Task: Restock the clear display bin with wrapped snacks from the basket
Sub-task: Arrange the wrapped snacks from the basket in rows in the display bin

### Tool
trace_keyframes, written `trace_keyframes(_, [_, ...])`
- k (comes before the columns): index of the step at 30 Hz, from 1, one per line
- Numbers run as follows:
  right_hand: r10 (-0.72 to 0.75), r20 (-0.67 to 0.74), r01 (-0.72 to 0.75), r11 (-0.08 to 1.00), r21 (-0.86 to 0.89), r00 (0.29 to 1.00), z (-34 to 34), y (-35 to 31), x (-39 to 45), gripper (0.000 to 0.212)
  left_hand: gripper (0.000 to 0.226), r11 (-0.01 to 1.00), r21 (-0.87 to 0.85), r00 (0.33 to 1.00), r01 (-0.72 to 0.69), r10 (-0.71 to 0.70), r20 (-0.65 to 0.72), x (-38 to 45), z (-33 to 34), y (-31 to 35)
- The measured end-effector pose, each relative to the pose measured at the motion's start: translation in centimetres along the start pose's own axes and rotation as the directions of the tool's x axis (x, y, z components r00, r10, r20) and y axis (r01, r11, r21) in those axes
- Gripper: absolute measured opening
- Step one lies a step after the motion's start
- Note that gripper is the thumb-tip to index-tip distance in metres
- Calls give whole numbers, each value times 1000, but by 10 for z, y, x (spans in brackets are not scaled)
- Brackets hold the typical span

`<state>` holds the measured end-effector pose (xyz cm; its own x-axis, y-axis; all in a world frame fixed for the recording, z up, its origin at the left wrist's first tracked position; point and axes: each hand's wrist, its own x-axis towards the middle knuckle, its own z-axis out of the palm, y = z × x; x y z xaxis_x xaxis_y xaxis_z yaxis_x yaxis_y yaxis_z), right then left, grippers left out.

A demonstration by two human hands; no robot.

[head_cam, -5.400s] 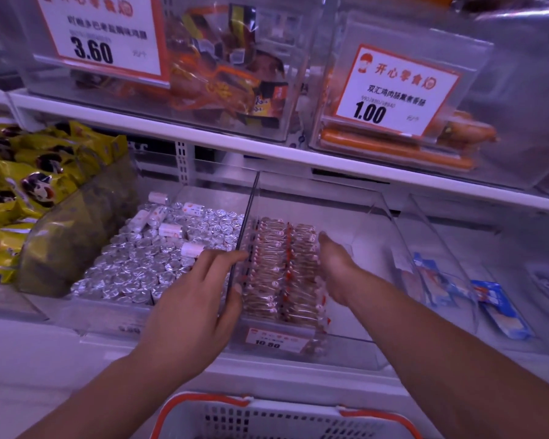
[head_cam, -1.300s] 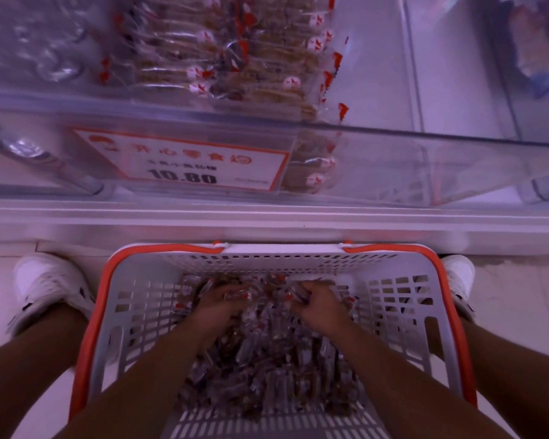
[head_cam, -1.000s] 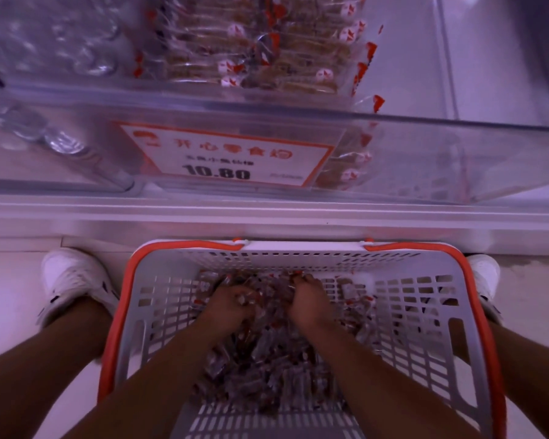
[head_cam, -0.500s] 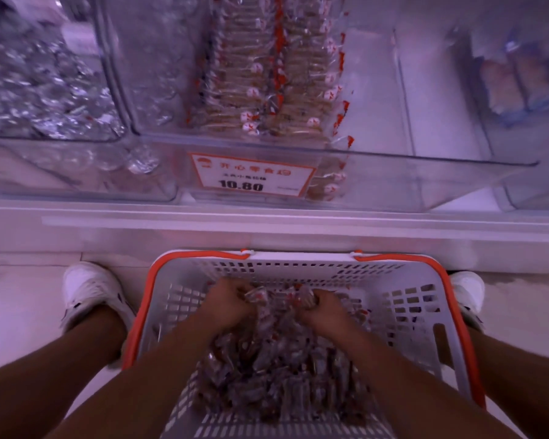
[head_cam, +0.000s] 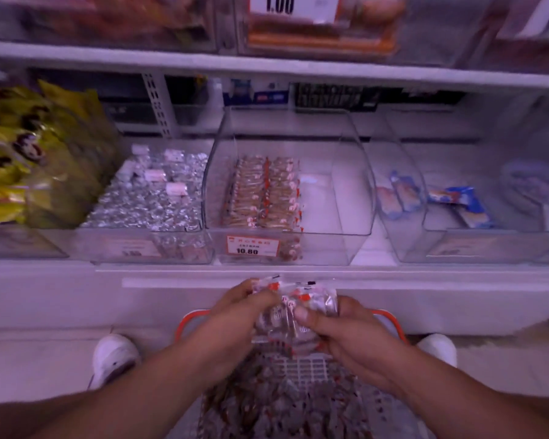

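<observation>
Both hands, left hand [head_cam: 235, 315] and right hand [head_cam: 346, 334], are gripping a bundle of wrapped snacks [head_cam: 293, 308] between them, above the basket [head_cam: 390, 315], with the clear display bin [head_cam: 346, 198] at 12 o'clock.

— Anything legible up top?
— "1.00" on a white price card [head_cam: 293, 7], upper centre, upper-shelf bin.
— And lower down?
— "10.80" on the orange-edged label [head_cam: 252, 245], front of the clear display bin [head_cam: 346, 245]. Neighbouring label [head_cam: 133, 248] at left: blurred, unreadable.

I see white shelves [head_cam: 267, 69] holding clear bins, yellow snack bags [head_cam: 29, 153] at left, a perforated upright [head_cam: 154, 103] behind, and pale floor [head_cam: 38, 359] below.
</observation>
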<state>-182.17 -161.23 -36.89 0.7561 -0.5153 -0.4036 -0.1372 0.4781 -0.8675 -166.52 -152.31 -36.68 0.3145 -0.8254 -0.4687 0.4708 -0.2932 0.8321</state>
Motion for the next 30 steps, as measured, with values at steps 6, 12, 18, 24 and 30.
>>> trace_keyframes(6, [-215, -181, 157, 945, -287, 960, 21, -1, -3, 26, 36, 986, -166, 997, -20, 7, -78, -10, 30, -2])
trace_keyframes(12, [-234, -191, 126, 883, -452, 953, 23, -9, 12, 21, 47, 958, -285, 997, -37, 54, 51, 2, 20, 7])
trace_keyframes(18, [-15, -58, 19, 997, 76, 998, 27, -22, 10, 42, 39, 974, -201, 991, -103, 84, -101, 17, 14, 5])
trace_keyframes(24, [-71, -105, 69, 997, -21, 992, 22, -17, 11, 25, 32, 968, -209, 960, -140, 81, -267, 18, 18, -2])
trace_keyframes(30, [-238, -217, 173, 944, -281, 947, 17, -4, 11, 29, 50, 976, -191, 974, -104, 62, -217, 12, 22, -1])
